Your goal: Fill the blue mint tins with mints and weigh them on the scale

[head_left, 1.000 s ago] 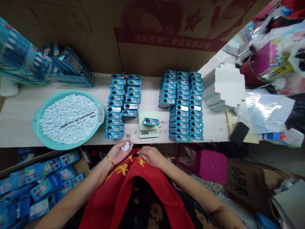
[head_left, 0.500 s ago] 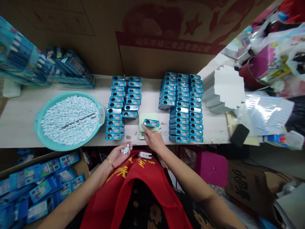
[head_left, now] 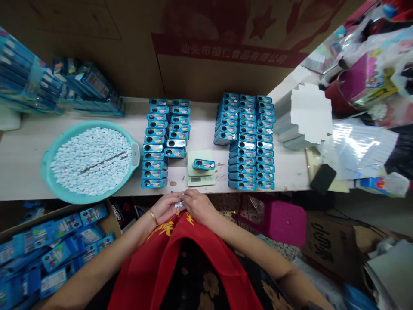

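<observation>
Head view: the cupped left hand (head_left: pixel 168 207) holds white candies (head_left: pixel 178 205), partly covered by the right hand (head_left: pixel 197 205), whose grip I cannot tell; at one o'clock, a blue candy box (head_left: pixel 204 164) lies on the scale (head_left: pixel 200 154), readout (head_left: pixel 196 179) illegible.

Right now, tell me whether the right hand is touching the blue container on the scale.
Apart. The head view shows the scale's display uncovered between the right hand and the blue container.
</observation>
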{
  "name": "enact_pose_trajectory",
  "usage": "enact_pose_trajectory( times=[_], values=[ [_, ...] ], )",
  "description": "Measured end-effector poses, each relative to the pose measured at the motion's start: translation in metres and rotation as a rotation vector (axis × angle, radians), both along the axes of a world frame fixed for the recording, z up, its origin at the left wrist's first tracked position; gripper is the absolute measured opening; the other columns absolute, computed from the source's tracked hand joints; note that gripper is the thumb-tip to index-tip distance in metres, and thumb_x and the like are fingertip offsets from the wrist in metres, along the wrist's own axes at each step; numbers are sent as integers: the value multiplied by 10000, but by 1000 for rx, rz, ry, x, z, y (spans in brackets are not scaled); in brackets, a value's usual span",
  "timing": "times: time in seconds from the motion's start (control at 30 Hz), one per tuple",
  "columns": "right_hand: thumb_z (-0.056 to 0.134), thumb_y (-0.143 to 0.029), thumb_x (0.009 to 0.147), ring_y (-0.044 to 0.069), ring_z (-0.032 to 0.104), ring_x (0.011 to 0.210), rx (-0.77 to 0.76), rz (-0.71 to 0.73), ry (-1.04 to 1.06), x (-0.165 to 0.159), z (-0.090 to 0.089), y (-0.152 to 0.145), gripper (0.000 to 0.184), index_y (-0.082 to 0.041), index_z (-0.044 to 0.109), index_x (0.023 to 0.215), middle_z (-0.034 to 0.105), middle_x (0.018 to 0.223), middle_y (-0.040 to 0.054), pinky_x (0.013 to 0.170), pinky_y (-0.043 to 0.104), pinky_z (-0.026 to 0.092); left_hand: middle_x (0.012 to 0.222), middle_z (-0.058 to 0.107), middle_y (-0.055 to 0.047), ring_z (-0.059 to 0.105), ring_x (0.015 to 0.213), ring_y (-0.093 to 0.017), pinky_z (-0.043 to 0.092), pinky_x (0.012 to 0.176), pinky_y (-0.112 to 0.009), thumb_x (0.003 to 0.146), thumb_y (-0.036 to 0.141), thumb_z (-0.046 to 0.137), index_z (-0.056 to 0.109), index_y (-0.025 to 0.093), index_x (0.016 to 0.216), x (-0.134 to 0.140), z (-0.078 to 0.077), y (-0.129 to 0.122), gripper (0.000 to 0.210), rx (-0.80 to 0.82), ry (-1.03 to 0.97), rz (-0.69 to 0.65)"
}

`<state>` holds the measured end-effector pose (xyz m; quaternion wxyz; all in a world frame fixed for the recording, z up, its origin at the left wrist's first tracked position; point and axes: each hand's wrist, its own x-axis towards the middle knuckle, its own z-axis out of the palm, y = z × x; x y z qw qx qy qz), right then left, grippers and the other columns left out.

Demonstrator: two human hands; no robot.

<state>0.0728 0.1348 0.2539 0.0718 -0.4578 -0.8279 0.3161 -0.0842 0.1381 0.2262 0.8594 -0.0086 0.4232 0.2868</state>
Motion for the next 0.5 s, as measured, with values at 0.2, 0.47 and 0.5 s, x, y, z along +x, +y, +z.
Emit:
enact_pose_trajectory(
  times=[0.2, 0.47, 0.5],
  values=[
    [459, -233, 831, 144, 529, 814, -79, -60, 13, 9, -6, 1, 146, -167, 543, 929, 558, 854, 49, 715, 255, 418, 903, 651, -131, 615, 807, -190, 463, 773, -283, 641, -14, 572, 644, 69, 941, 1, 6, -1, 319, 57, -12, -140],
    [423, -177, 838, 136, 547, 767, -60, 14, 23, 14, -1, 2, 143, -162, 558, 884, 576, 817, 55, 667, 234, 414, 838, 663, -128, 623, 751, -177, 483, 696, -252, 645, -35, 546, 654, 69, 909, 5, 6, 3, 304, 12, -9, -143],
    [424, -176, 838, 135, 549, 766, -63, 2, 40, 15, -1, 2, 144, -165, 561, 881, 578, 811, 52, 669, 232, 415, 828, 664, -130, 623, 737, -171, 485, 684, -244, 653, -30, 545, 655, 65, 904, 6, 5, 3, 290, 16, -15, -146]
  ],
)
